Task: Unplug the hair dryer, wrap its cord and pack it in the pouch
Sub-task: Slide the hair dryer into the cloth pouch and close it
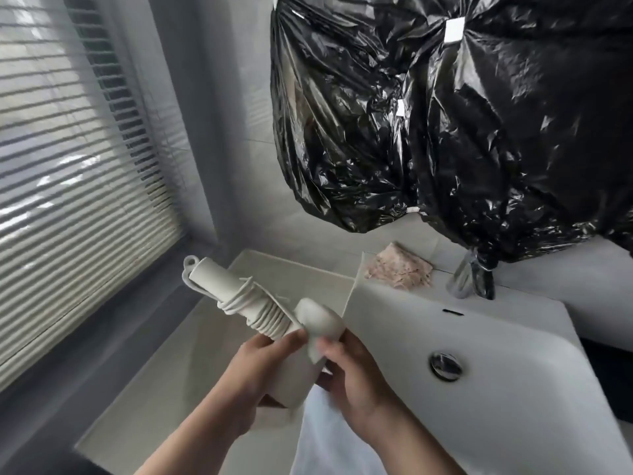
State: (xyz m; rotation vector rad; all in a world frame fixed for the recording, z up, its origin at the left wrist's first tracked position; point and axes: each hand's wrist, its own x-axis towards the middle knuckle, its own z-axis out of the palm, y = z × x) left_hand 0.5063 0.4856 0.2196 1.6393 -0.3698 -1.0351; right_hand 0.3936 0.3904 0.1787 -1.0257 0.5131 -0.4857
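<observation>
A white hair dryer (219, 286) is held above the counter, its handle pointing up and to the left. Its white cord (263, 313) is wound in several turns round the handle. My left hand (253, 378) grips the dryer's barrel from the left. My right hand (352, 382) pinches the white plug end (320, 322) of the cord beside the barrel. A piece of white fabric (329, 443) hangs below my hands at the sink's front edge; I cannot tell whether it is the pouch.
A white sink (513, 389) with a metal drain (445, 365) lies to the right. Black plastic bags (445, 132) are taped over the wall above and drape onto the chrome tap (466, 279). A pinkish cloth (399, 272) lies behind the sink. Window blinds (68, 166) fill the left.
</observation>
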